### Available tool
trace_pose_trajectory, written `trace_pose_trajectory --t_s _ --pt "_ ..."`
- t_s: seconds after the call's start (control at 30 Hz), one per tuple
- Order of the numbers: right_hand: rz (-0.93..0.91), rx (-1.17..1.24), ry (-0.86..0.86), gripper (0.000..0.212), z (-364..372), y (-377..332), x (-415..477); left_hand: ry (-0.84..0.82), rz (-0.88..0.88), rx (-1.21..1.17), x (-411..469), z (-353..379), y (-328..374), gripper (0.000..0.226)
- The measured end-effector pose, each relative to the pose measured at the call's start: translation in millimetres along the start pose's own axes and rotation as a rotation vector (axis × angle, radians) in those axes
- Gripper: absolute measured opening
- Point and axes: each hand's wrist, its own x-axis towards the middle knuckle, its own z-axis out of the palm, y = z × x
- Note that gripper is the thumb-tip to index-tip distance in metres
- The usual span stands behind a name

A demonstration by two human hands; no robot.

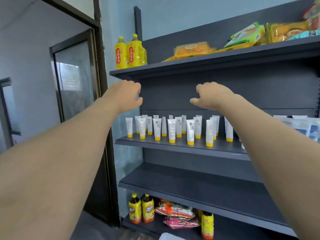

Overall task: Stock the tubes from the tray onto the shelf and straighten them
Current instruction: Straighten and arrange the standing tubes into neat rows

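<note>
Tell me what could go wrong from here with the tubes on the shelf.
The tubes stand on their narrow yellow caps, packed close; a nudge from the left hand or right hand, both hovering empty above, could topple several. The front tubes sit near the shelf edge and could fall off. The right forearm crosses in front of the right-end tubes and might brush them unseen.

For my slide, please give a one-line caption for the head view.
Left hand and right hand, both empty, hover above white yellow-capped tubes standing cap-down on the dark shelf.
</note>
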Motion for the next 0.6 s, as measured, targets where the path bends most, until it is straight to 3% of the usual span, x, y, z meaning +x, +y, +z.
trace_pose_trajectory --t_s 0.4,0.6 --pt "0.024 -0.067 -0.121 0.054 35 -66 55 -0.091 0.090 -0.022 24 93 -78 0.039" --pt "0.015 -0.091 -0.161 0.056 87 -98 104 -0.116 0.092 -0.079 49 147 -101 0.042"
